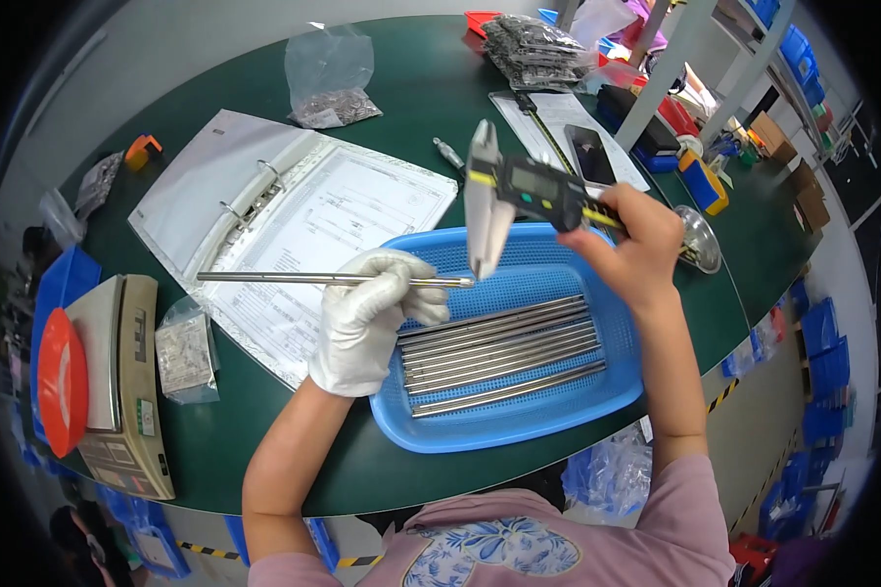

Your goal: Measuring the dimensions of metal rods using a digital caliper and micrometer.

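My left hand [365,318], in a white glove, is closed round a thin metal rod [274,279] held level above the open binder. The rod's right end reaches over the rim of a blue plastic basket [504,433]. Bare, my right hand [634,245] grips a digital caliper [533,183] by its body. The caliper's jaws point down beside the rod's right end; whether they touch it I cannot tell. Several similar metal rods [504,347] lie side by side in the basket below both hands.
A ring binder [352,201] with printed sheets lies open behind the left hand. At left stands a weighing scale [127,391] with a red tray [62,382]. Bagged parts [533,54], a phone [589,155] and a metal bowl [700,240] lie toward the back and right.
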### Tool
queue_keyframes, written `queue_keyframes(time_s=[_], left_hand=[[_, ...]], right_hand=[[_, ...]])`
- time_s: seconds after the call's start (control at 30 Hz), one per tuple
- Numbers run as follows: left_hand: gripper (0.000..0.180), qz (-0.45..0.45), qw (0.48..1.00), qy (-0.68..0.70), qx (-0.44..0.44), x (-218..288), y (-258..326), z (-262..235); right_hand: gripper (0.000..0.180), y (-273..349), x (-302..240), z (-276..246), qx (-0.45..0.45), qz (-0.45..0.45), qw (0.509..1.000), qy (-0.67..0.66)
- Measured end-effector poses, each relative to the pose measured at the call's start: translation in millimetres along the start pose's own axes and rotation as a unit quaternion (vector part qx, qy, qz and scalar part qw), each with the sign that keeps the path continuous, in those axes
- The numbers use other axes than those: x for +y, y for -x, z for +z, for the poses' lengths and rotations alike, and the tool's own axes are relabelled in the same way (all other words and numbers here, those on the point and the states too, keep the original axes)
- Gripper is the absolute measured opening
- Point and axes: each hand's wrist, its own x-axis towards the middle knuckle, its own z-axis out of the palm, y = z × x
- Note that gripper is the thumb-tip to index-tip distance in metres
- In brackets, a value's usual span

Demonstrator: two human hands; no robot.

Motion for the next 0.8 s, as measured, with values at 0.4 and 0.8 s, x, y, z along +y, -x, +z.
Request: queue_keyframes(time_s=[0.4, 0.8], left_hand=[[0.02, 0.029, 0.994, -0.098, 0.034, -1, 0, 14], [0.019, 0.006, 0.998, -0.064, 0.02, 1, 0, 12]], right_hand=[[0.029, 52, 2, -24, -0.114, -0.096, 0.989, 0.013], [0.035, 61, 6, -24, -0.149, -0.102, 0.983, -0.015]])
